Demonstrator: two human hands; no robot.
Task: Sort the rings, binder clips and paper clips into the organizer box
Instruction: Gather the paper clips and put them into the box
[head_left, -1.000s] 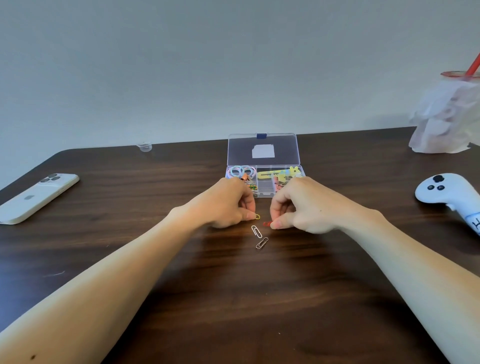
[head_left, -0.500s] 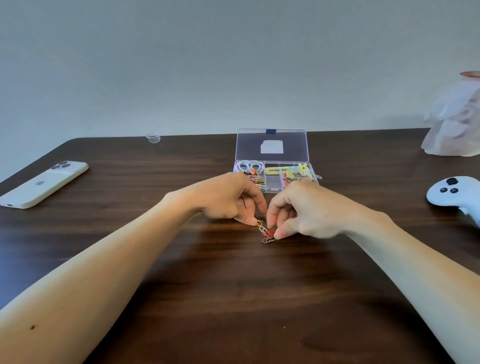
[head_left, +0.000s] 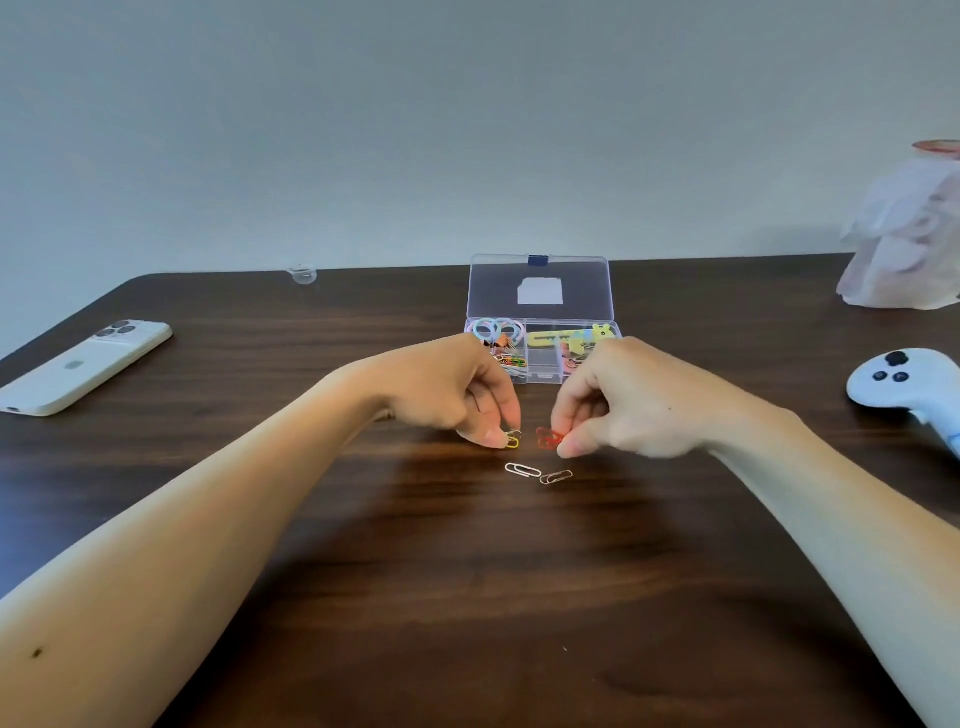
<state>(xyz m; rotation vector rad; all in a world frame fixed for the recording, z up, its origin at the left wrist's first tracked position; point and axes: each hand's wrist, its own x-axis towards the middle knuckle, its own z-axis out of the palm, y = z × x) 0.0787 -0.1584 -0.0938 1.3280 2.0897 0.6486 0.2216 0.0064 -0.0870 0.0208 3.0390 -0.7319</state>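
Observation:
A clear organizer box (head_left: 540, 375) stands open at the table's middle, its lid tilted back, with pastel rings (head_left: 493, 329), coloured paper clips and yellow pieces inside. In front of it my left hand (head_left: 452, 389) pinches a yellow paper clip (head_left: 513, 439) together with a silver one. My right hand (head_left: 623, 400) pinches red paper clips (head_left: 548, 438), lifted just off the wood. Two silver paper clips (head_left: 523, 470) (head_left: 556, 476) lie loose on the table just below my fingertips.
A white phone (head_left: 83, 366) lies at the far left. A white controller (head_left: 906, 384) rests at the right edge, with a crumpled white bag (head_left: 909, 239) behind it. A small clear cap (head_left: 304, 274) sits near the back edge.
My hands met over the loose clips, then drew apart and rose slightly. The left now holds a silver clip with the yellow one; the right lifted the red clips. The view shifted.

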